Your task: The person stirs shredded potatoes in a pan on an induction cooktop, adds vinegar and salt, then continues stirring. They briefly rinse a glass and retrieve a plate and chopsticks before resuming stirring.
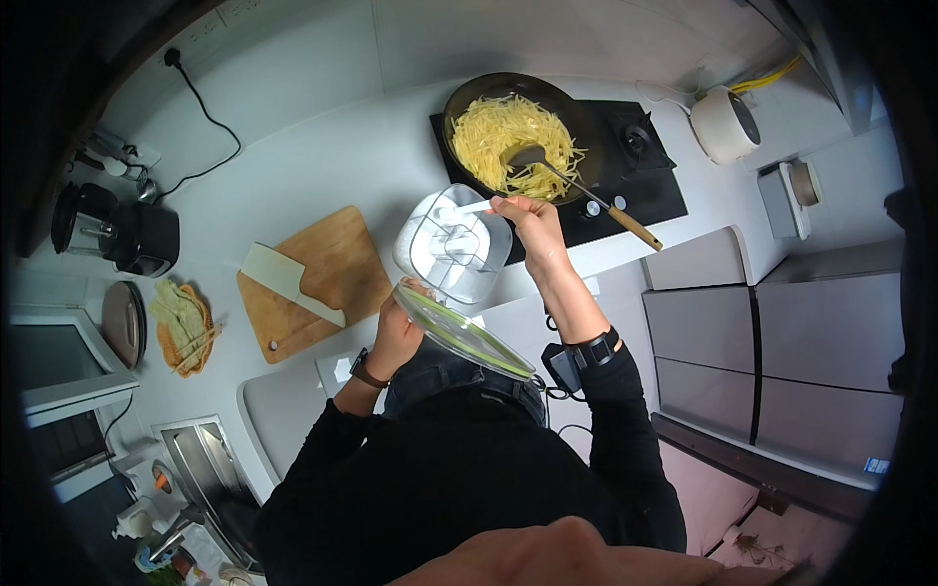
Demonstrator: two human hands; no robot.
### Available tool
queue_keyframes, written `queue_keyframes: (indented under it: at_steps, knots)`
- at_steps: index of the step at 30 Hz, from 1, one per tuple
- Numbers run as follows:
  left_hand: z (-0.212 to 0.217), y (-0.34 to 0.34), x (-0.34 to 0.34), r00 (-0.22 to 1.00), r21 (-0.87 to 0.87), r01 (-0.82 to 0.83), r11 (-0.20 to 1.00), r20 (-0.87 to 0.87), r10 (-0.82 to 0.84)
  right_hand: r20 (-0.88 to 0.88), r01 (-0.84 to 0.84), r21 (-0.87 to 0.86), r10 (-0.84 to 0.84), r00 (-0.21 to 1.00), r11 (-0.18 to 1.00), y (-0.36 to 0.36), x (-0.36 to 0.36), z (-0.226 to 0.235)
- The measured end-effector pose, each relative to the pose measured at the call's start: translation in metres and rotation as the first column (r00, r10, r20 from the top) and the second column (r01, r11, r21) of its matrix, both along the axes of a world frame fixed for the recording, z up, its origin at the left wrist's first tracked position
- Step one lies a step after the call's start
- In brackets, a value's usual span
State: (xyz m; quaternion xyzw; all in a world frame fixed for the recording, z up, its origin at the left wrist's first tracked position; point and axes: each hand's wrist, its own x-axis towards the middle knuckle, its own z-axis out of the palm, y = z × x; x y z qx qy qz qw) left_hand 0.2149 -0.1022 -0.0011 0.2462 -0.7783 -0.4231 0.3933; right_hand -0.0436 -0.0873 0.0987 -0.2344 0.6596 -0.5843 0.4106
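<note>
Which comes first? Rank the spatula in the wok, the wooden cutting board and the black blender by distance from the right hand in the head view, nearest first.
From the right hand:
1. Spatula, just beyond the hand, resting in the wok of shredded potato.
2. Wooden cutting board, on the counter to the left.
3. Black blender, far left by the wall.

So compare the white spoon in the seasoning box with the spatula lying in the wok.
The white spoon is pinched by the right hand; the spatula lies untouched. The spoon is short and all white; the spatula is long, with a dark blade and a wooden grip. The spoon dips into the clear divided seasoning box; the spatula rests on shredded potato in the wok. Both are tilted scooping tools.
</note>
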Motion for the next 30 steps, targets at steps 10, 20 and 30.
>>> queue_keyframes:
  at_steps: [10,20,30]
  knots:
    - [-0.025,-0.026,-0.030,0.997,0.170,0.064,0.983,-0.051,-0.056,0.313,0.108,-0.039,-0.091,0.945,0.993,-0.023,-0.073,-0.011]
    - [-0.033,-0.031,-0.027,0.990,0.268,-0.059,0.961,-0.109,0.091,-0.604,0.267,-0.223,-0.348,0.717,0.938,-0.055,-0.115,-0.002]
    - [-0.035,-0.019,-0.021,0.988,0.299,0.074,0.951,-0.149,-0.030,-0.860,-0.314,-0.245,-0.056,0.508,0.917,-0.025,-0.009,0.012]
